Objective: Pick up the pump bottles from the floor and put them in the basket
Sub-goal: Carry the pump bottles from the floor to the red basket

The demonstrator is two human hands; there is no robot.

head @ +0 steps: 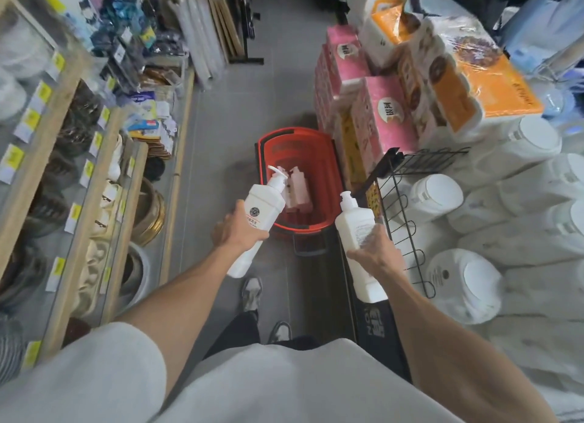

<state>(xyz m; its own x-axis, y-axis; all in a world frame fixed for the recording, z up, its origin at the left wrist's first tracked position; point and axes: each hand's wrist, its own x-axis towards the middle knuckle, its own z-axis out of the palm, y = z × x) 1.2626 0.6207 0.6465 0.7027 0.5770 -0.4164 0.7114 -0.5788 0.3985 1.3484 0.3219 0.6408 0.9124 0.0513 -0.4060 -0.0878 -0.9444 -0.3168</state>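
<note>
A red shopping basket (328,169) stands on the grey floor ahead of me. Inside it lie pink pump bottles (298,191). My left hand (235,231) grips a white pump bottle (260,207) around its middle, its pump head pointing over the basket's near left side. My right hand (374,252) grips a second white pump bottle (357,229), held upright just to the right of the basket's near corner.
Wooden shelves (91,176) with goods line the left side of the aisle. Pink and orange tissue packs (385,112) are stacked right of the basket. A black wire rack (407,207) and large white jugs (467,280) fill the right. My shoes (252,291) stand behind the basket.
</note>
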